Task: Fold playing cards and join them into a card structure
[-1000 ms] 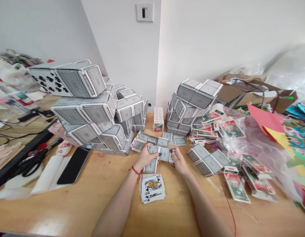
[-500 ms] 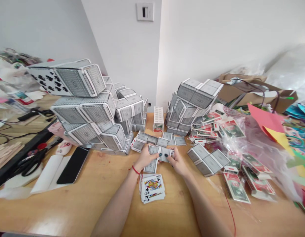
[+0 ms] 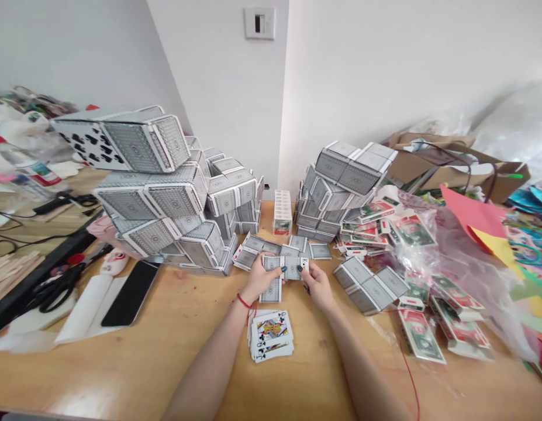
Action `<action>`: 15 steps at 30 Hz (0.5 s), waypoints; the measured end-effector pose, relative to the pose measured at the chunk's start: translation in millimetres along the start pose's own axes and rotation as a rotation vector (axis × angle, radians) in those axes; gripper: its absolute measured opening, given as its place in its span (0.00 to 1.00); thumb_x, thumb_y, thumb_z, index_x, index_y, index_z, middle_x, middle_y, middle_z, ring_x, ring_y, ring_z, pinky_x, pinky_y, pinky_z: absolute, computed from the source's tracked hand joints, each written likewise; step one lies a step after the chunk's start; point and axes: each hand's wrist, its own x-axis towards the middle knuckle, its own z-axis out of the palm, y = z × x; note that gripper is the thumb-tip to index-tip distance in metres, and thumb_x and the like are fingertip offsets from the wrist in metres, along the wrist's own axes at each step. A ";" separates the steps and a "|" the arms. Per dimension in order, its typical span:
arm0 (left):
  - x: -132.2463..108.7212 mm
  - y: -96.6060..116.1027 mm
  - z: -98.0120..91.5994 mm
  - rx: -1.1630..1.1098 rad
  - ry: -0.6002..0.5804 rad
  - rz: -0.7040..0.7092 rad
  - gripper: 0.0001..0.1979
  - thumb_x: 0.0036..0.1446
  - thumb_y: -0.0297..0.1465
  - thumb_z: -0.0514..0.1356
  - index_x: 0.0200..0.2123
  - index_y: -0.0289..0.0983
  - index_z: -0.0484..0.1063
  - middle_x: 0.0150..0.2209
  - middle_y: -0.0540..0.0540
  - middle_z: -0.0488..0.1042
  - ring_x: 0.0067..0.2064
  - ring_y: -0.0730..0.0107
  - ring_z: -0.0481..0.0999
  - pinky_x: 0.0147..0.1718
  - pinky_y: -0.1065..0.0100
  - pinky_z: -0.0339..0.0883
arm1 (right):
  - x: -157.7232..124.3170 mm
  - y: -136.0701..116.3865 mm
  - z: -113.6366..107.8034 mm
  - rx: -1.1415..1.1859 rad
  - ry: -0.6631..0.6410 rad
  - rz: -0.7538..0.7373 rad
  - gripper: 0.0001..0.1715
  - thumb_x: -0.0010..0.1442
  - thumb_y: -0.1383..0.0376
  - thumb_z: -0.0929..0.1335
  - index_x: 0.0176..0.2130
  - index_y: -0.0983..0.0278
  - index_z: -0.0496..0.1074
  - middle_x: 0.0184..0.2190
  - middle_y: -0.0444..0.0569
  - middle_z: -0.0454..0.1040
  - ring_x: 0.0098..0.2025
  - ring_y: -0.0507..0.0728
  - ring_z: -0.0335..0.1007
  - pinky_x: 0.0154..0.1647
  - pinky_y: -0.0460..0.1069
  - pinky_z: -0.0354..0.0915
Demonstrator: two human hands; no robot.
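Note:
My left hand and my right hand both grip a small folded piece of grey-backed playing cards, held just above the wooden table. The fingers of both hands are pinched on its edges. A grey card hangs down from the piece beside my left hand. Below my wrists lies a face-up pile of cards with a queen of clubs on top. Several flat card pieces lie just beyond the hands.
A tall pile of card-built blocks stands at the left, a smaller pile at the right. Red and green card boxes, a plastic bag, coloured paper and a brown bag fill the right. A phone, scissors and paper lie left.
Both hands have drawn the folded card piece a little closer together and slightly upward; the right hand's fingers shifted along its edge. Everything else stays put.

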 end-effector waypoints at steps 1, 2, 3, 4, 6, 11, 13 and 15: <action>0.4 -1.1 0.8 -0.005 0.015 -0.003 0.25 0.37 0.31 0.66 0.38 0.37 0.57 0.30 0.51 0.70 0.24 0.72 0.73 0.23 0.66 0.72 | 0.4 1.8 0.3 -0.048 0.017 -0.023 0.16 0.53 0.52 0.62 0.29 0.63 0.61 0.15 0.37 0.52 0.16 0.48 0.46 0.16 0.43 0.46; 0.7 -2.1 1.4 -0.007 0.028 -0.005 0.26 0.36 0.31 0.66 0.38 0.37 0.57 0.30 0.51 0.70 0.24 0.72 0.73 0.23 0.66 0.72 | 0.3 3.7 0.9 -0.102 0.049 -0.053 0.17 0.54 0.52 0.61 0.26 0.63 0.61 0.15 0.38 0.53 0.17 0.48 0.47 0.17 0.44 0.47; 0.8 -3.0 2.0 -0.004 0.042 -0.005 0.26 0.36 0.31 0.67 0.38 0.37 0.57 0.30 0.51 0.70 0.24 0.72 0.73 0.23 0.67 0.72 | 0.0 5.6 1.7 -0.160 0.096 -0.086 0.17 0.53 0.52 0.61 0.24 0.62 0.61 0.15 0.39 0.54 0.18 0.49 0.48 0.18 0.44 0.47; 0.7 -3.5 2.5 0.004 0.053 -0.004 0.26 0.35 0.30 0.67 0.37 0.37 0.57 0.29 0.51 0.70 0.23 0.73 0.73 0.22 0.67 0.72 | -0.6 7.3 2.5 -0.216 0.149 -0.115 0.16 0.53 0.53 0.62 0.23 0.62 0.61 0.15 0.40 0.56 0.18 0.50 0.50 0.18 0.44 0.47; 0.3 -3.4 3.3 0.024 0.072 -0.002 0.25 0.35 0.30 0.67 0.37 0.37 0.58 0.29 0.52 0.70 0.22 0.74 0.73 0.22 0.68 0.71 | -1.9 9.5 3.9 -0.305 0.244 -0.149 0.14 0.52 0.54 0.63 0.23 0.61 0.63 0.15 0.42 0.58 0.19 0.52 0.52 0.19 0.45 0.47; -2.5 3.6 4.3 -0.079 0.022 -0.006 0.26 0.36 0.30 0.66 0.37 0.37 0.56 0.28 0.52 0.70 0.21 0.71 0.73 0.22 0.65 0.71 | -0.9 4.4 3.7 -0.093 0.167 -0.016 0.21 0.53 0.49 0.60 0.20 0.62 0.60 0.12 0.40 0.56 0.14 0.49 0.49 0.16 0.44 0.47; -3.3 5.8 4.1 -0.133 -0.024 -0.004 0.26 0.37 0.31 0.66 0.38 0.37 0.55 0.28 0.52 0.71 0.21 0.70 0.73 0.22 0.65 0.70 | 0.4 -0.3 3.5 0.158 0.062 0.104 0.24 0.54 0.46 0.57 0.22 0.62 0.61 0.10 0.38 0.53 0.12 0.48 0.46 0.14 0.44 0.48; -3.3 5.9 3.4 -0.135 -0.040 0.002 0.26 0.37 0.31 0.66 0.38 0.37 0.56 0.28 0.52 0.71 0.21 0.71 0.73 0.23 0.65 0.70 | 0.7 -4.9 4.2 0.364 -0.028 0.208 0.24 0.53 0.46 0.58 0.23 0.62 0.61 0.09 0.36 0.51 0.11 0.47 0.43 0.12 0.43 0.47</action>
